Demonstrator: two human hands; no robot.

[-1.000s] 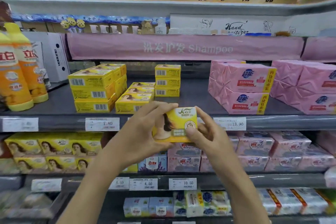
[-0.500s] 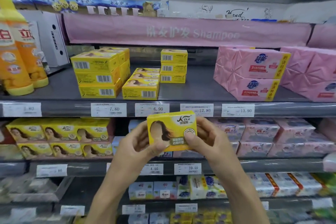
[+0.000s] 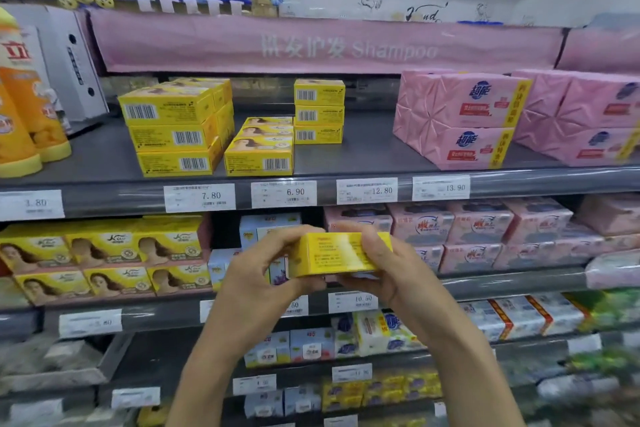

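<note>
Head view: both hands, left hand point(image 3: 256, 291) and right hand point(image 3: 391, 274), grip yellow box point(image 3: 337, 255); shop shelf point(image 3: 346, 156) behind.

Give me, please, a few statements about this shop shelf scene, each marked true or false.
1. The left hand and the right hand both hold the yellow box. True.
2. The yellow box shows its portrait face to the camera. False: a side with small print faces the camera.
3. The pink packs lie on the same shelf as the stacked yellow boxes, to their right. True.
4. The price tag under the lowest yellow stack reads 9.90. False: it reads 6.90.
</note>
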